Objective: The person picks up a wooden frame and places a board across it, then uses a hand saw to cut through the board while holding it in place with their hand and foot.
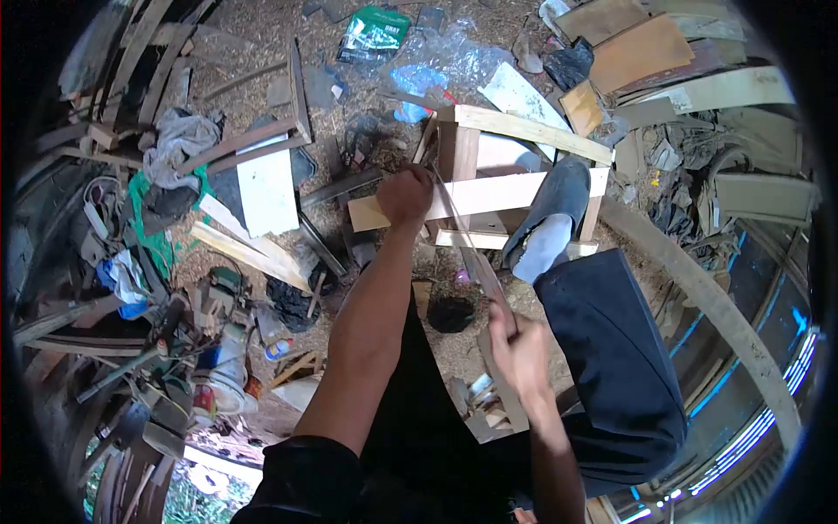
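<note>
My right hand point(521, 354) is wrapped around the wooden handle of a saw point(483, 272), seen nearly edge-on. Its thin blade runs up and left across a pale wooden board point(489, 194). At the board's left part, my left hand point(406, 196) is closed over it, with the fingertips partly hidden. My foot, in a dark clog point(559, 196), presses on the board's right part. Beneath the board stands a low wooden frame point(532, 131) that supports it.
Wood shavings cover the ground. White panels point(266, 188), a grey cloth point(182, 144) and offcuts lie to the left. Tools and tubs point(223, 384) crowd the lower left. A green packet point(374, 35) and clear plastic lie ahead. A long curved plank point(698, 288) stretches along the right.
</note>
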`<state>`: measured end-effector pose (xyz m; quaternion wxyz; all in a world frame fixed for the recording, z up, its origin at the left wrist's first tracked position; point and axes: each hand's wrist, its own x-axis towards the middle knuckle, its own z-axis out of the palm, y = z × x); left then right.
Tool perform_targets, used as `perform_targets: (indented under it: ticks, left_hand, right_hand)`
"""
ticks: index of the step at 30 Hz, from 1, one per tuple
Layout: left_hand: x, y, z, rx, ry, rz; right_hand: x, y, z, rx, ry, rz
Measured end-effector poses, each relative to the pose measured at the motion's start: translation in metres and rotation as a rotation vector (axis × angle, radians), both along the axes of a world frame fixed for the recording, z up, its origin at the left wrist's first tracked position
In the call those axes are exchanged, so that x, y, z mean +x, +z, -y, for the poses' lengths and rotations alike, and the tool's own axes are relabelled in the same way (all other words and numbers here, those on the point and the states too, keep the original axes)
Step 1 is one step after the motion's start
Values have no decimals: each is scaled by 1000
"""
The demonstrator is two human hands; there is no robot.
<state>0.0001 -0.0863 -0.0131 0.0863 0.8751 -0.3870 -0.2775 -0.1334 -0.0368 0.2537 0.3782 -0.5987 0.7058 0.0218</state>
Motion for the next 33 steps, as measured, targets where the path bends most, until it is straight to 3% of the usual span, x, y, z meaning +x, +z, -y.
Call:
perform_targets:
  ticks: [2, 6, 8, 12, 14, 16, 18, 20, 23, 25, 26, 28, 31, 33]
  left_hand:
    - [0, 3, 1, 4, 52, 48]
    - [4, 11, 3, -107, 17, 63]
    - [4, 17, 4, -119, 7, 33]
    - [2, 10, 3, -2, 10, -11]
    - [-1, 6, 0, 78, 17, 7]
    - [2, 13, 2, 70, 5, 24]
    - [3, 14, 0, 51, 5, -5]
    - [4, 17, 2, 26, 6, -32]
    - [7, 19, 5, -54, -49, -49]
    - [2, 7, 1, 62, 4, 20]
    - [-1, 8, -2, 64, 2, 16]
    - [0, 11, -1, -4, 20, -2]
    - [2, 17, -3, 11, 10, -3]
    - [10, 12, 3, -4, -5, -13]
  right_hand:
    - [2, -7, 2, 175, -61, -73]
    - [35, -84, 39, 44, 74, -85]
    - [41, -83, 36, -10, 139, -153]
    - [24, 11, -2, 87, 96, -175]
    - [21, 25, -9, 134, -32, -102]
    - [30, -14, 8, 114, 45, -152]
    - [48, -86, 24, -124, 84, -63]
    - [50, -93, 40, -36, 80, -81]
    - [47, -52, 31, 67, -44, -20]
    - [36, 1, -1, -13, 60, -107]
    - [31, 17, -15, 37, -24, -57]
    - [37, 15, -11, 9, -56, -38]
    - [49, -91, 32, -27, 68, -51]
    - [59, -113, 48, -137, 100, -45]
